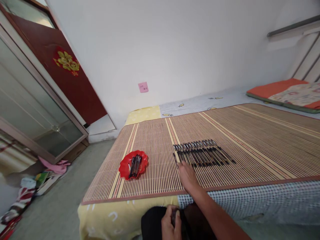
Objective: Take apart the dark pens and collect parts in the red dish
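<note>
A slanting row of dark pens lies side by side on the striped bamboo mat, their silvery-topped ends pointing toward the wall. At the row's left end, my right hand is closed, its fingertips on the lower end of the leftmost pen. To the left stands a red scalloped dish holding several more dark pens. Close to my body, below the mat's front edge, my left hand is closed round a small dark thing; its kind is hard to make out.
The mat lies over a bed with a yellow and checked sheet. An orange-edged pillow or folded cover lies at the far right. A pink note is on the white wall. A glass-panelled door and clothes are left.
</note>
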### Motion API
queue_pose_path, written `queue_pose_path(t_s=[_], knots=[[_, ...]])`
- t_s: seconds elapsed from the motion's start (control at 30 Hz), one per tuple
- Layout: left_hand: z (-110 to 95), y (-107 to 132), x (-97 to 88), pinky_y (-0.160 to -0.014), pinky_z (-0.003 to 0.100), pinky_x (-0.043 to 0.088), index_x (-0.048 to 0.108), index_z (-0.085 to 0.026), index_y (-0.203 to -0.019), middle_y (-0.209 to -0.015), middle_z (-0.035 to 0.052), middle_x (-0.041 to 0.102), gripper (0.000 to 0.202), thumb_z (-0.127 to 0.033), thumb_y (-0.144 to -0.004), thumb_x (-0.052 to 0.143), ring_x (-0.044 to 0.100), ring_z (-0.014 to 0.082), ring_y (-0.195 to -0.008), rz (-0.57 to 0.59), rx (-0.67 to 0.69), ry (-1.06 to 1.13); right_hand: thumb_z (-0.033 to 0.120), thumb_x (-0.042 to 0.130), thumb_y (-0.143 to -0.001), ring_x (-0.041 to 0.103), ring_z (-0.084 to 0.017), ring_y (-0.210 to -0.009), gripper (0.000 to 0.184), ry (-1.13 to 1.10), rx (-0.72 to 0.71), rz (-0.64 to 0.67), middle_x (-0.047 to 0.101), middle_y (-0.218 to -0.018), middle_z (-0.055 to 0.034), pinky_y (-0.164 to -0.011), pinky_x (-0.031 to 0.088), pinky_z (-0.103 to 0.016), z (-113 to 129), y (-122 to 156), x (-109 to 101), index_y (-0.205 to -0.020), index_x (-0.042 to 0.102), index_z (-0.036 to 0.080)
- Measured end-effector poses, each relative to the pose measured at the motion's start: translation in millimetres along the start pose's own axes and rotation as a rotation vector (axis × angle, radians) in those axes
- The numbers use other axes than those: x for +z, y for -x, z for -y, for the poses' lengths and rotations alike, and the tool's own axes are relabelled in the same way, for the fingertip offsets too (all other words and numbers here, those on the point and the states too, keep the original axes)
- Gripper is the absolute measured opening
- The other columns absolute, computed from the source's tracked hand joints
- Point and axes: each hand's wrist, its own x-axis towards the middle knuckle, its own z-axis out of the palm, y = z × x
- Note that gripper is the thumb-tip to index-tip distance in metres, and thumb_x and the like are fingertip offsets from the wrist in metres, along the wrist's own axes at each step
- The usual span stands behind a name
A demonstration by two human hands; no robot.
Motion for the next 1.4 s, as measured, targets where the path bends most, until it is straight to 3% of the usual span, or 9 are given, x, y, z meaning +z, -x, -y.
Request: queue_pose_path(t_s=[0.2, 0.3, 0.37, 0.5, 0.67, 0.73, 0.87, 1.13, 1.4], knots=[[-12.8, -16.1, -10.4, -0.067, 0.030, 0.046, 0.067, -0.019, -0.080, -0.072, 0.0058, 0.063, 0.052, -0.069, -0.087, 0.057, 0.057, 0.0207, -0.071, -0.104, -0.010, 0.075, 0.005, 0.047, -0.092, 0.066, -0.027, -0.108, 0.033, -0.221, 0.000, 0.034, 0.071, -0.113, -0.0181, -0.094, 0.047, -0.034, 9.1, 9.4, 2.3, -0.114, 0.072, 0.008], [-26.9, -42.7, -22.6, -0.068, 0.030, 0.050, 0.071, -0.016, -0.103, -0.087, 0.0092, 0.070, 0.058, -0.069, -0.078, 0.068, 0.064, 0.0225, -0.078, -0.170, -0.114, 0.206, 0.011, 0.052, -0.091, 0.070, -0.020, -0.097, 0.033, -0.409, -0.024, 0.075, 0.075, -0.105, -0.0093, -0.084, 0.051, -0.027, 19.5, 26.5, 5.4, -0.117, 0.070, 0.014], [-34.6, -60.5, -30.3, -0.056, 0.028, 0.047, 0.069, -0.014, -0.109, -0.082, 0.0073, 0.069, 0.068, -0.072, -0.074, 0.070, 0.063, 0.0200, -0.066, -0.110, -0.218, 0.296, 0.013, 0.053, -0.088, 0.071, -0.018, -0.085, 0.031, -0.624, -0.049, 0.118, 0.076, -0.094, -0.0052, -0.075, 0.052, -0.025, 28.2, 42.4, 8.9, -0.113, 0.071, 0.016], [-37.3, -77.6, -36.1, -0.048, 0.023, 0.039, 0.068, -0.014, -0.086, -0.063, 0.0004, 0.062, 0.064, -0.072, -0.063, 0.079, 0.053, 0.0127, -0.051, -0.034, -0.274, 0.364, 0.010, 0.056, -0.078, 0.065, -0.017, -0.075, 0.022, -0.810, -0.099, 0.133, 0.071, -0.082, -0.0014, -0.069, 0.047, -0.026, 39.1, 68.3, 12.4, -0.091, 0.072, 0.019], [-24.3, -69.5, -26.9, -0.042, 0.022, 0.031, 0.059, -0.017, -0.071, -0.050, -0.0051, 0.051, 0.064, -0.077, -0.057, 0.079, 0.040, 0.0085, -0.041, -0.093, -0.291, 0.394, 0.017, 0.056, -0.090, 0.065, -0.020, -0.089, 0.020, -0.636, -0.175, 0.058, 0.071, -0.097, -0.0071, -0.080, 0.048, -0.029, 22.6, 56.0, -1.4, -0.102, 0.072, 0.018], [-19.2, -65.5, -23.2, -0.044, 0.022, 0.034, 0.059, -0.016, -0.072, -0.053, -0.0033, 0.055, 0.061, -0.075, -0.064, 0.077, 0.043, 0.0091, -0.043, -0.102, -0.260, 0.395, 0.018, 0.050, -0.096, 0.064, -0.022, -0.102, 0.027, -0.388, -0.142, -0.044, 0.068, -0.109, -0.0114, -0.091, 0.047, -0.031, 10.0, 38.5, -9.9, -0.114, 0.070, 0.015], [-13.2, -63.3, -21.6, -0.047, 0.022, 0.037, 0.058, -0.017, -0.073, -0.052, -0.0041, 0.053, 0.057, -0.071, -0.069, 0.076, 0.044, 0.0094, -0.046, -0.105, -0.235, 0.414, 0.013, 0.048, -0.097, 0.060, -0.026, -0.109, 0.032, 0.020, -0.048, -0.069, 0.066, -0.114, -0.0156, -0.097, 0.043, -0.034, -7.5, 4.2, -20.6, -0.119, 0.071, 0.012], [-14.2, -61.6, -23.8, -0.046, 0.022, 0.038, 0.057, -0.017, -0.074, -0.059, -0.0026, 0.057, 0.058, -0.069, -0.065, 0.080, 0.046, 0.0093, -0.048, -0.111, -0.252, 0.455, 0.007, 0.045, -0.096, 0.059, -0.033, -0.109, 0.031, 0.168, -0.013, -0.033, 0.067, -0.110, -0.0211, -0.093, 0.041, -0.042, -5.1, -16.9, -14.3, -0.101, 0.076, 0.008], [-23.0, -60.7, -24.0, -0.047, 0.022, 0.038, 0.058, -0.017, -0.073, -0.059, -0.0020, 0.059, 0.056, -0.069, -0.066, 0.079, 0.045, 0.0090, -0.047, -0.095, -0.262, 0.422, 0.005, 0.039, -0.096, 0.061, -0.033, -0.114, 0.038, 0.203, 0.039, -0.012, 0.068, -0.116, -0.0228, -0.096, 0.041, -0.041, -4.1, -16.0, -9.0, -0.107, 0.075, 0.006]])
